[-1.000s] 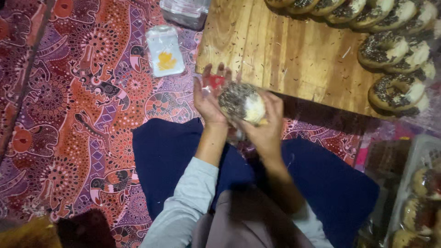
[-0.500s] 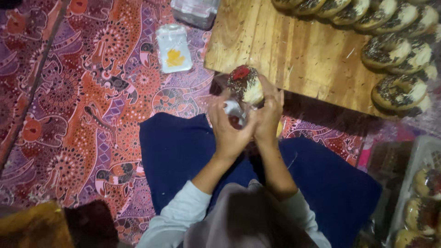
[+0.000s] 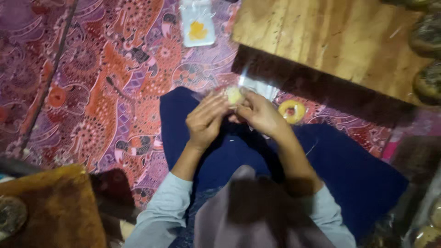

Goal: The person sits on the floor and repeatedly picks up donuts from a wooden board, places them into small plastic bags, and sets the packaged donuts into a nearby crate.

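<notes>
My left hand (image 3: pixel 205 121) and my right hand (image 3: pixel 260 113) meet over my lap, both closed on one small pale round pastry (image 3: pixel 234 95) in a clear plastic wrapper (image 3: pixel 258 87). Only the top of the pastry shows between my fingers; the wrapper sticks out toward the low wooden table (image 3: pixel 330 41). A yellow tape roll (image 3: pixel 293 111) lies on the patterned cloth just right of my right hand.
Several dark-topped pastries (image 3: pixel 427 36) sit along the table's right edge. A small clear packet with a yellow patch (image 3: pixel 198 28) lies on the red and purple floor cloth (image 3: pixel 92 82). A brown furry object (image 3: pixel 55 206) is at lower left; more packed pastries (image 3: pixel 427 229) at lower right.
My hands have drawn the pastry back from the table edge down toward my lap. The view has shifted, so the table now sits further up and to the right.
</notes>
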